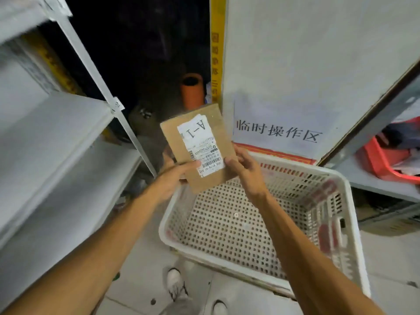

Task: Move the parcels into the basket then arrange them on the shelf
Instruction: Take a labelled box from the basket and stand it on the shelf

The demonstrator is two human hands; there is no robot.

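Over the far left corner of the basket [227,223]: flat brown parcel [218,133] held in the air, clear of the perforated floor, touching only the two hands.
Left hand [175,178]: gripping the parcel's near left edge, thumb on the printed face, fingers behind.
Right hand [245,173]: gripping the near right edge, thumb on the face just beside the label [200,142], fingers curled behind.
Basket: white, on the floor, only its own holed floor showing inside.
Shelf [56,123]: white boards on the left, near the parcel but not touching it.
Step in hand, judged: checking the label before placing; into the basket or onto the shelf, cannot tell.
Doing it well: keep both grips out at the edges, thumbs off the barcode; read the "A-1" first; then pass to one hand only once the grip is sure; set down flat, face up, squared to the board's front edge, not dropped.
Long axis: running from the hands up and away, leaning a little left.
Facing: printed face towards the head camera; "A-1" upside down from here, so top of the label towards the person, far short edge towards the dark gap beyond the shelf.
Worth doing: turn end for end, for a code readable from the aisle.
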